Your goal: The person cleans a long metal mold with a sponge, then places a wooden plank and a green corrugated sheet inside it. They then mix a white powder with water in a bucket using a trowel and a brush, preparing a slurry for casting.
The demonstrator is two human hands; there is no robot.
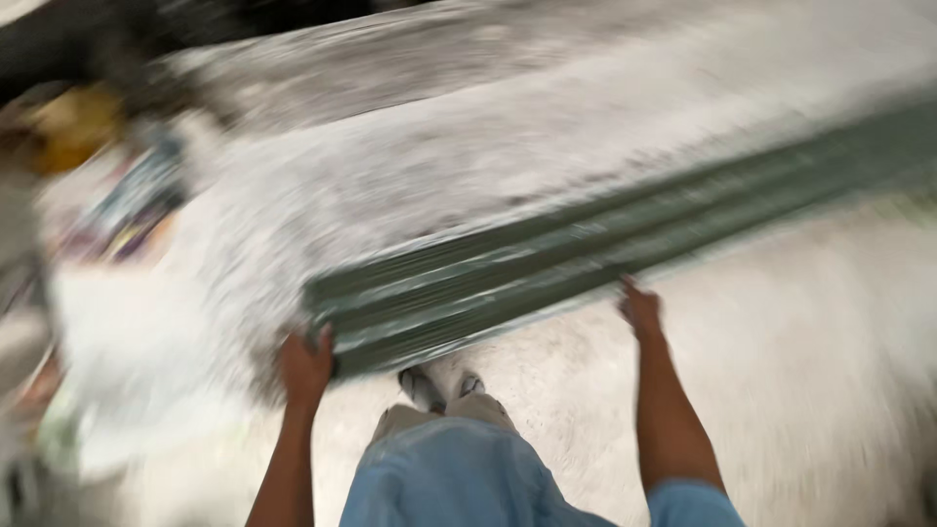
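Observation:
A long stack of dark green ribbed sheets lies across a pale, dusty floor, running from lower left to upper right. My left hand grips the stack's near left corner. My right hand holds its near long edge further right, fingers curled onto the rim. Both arms reach forward. Between them my own leg in light blue trousers and a grey shoe show beneath the stack's edge. The whole view is blurred by motion.
A heap of blurred mixed items, yellow and multicoloured, lies at the far left. White material spreads across the floor below it. A grey speckled surface stretches beyond the sheets.

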